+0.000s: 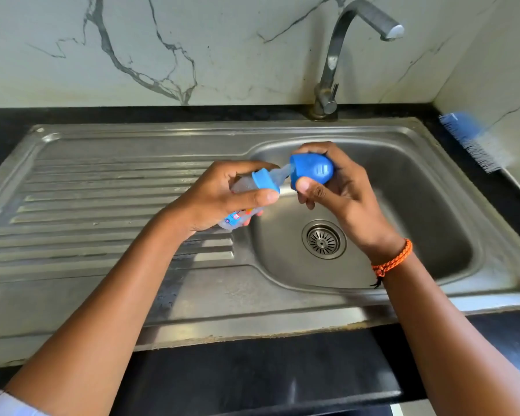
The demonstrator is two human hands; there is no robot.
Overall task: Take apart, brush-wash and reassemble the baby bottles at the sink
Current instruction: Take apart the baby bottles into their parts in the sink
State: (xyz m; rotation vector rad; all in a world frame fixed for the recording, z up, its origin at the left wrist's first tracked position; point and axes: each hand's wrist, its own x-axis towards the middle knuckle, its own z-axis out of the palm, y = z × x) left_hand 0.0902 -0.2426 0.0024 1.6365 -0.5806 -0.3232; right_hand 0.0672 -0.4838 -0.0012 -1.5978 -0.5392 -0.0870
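Step in hand: disassembly. The left hand (222,196) wraps its grip around the body of the baby bottle (240,205), held tilted over the seam between drainboard and basin, teat end toward 2 o'clock. The right hand (327,187) curls its grip around the blue cap (311,171); the cap mouth sits at the tip of the clear teat (278,175), and whether it touches cannot be told. The blue collar ring (264,183) remains screwed on.

Next move, by judgement: set the cap down, then unscrew the collar ring while the left grip keeps the body from turning.

Surroundings: the stainless sink (433,205) lies below, its drain strainer (323,240) at 6 o'clock of the right hand. The faucet (342,40) stands at 12 o'clock. A blue bottle brush (472,139) lies on the black counter (282,370) at 3 o'clock, well apart. Nothing blocks the reach.
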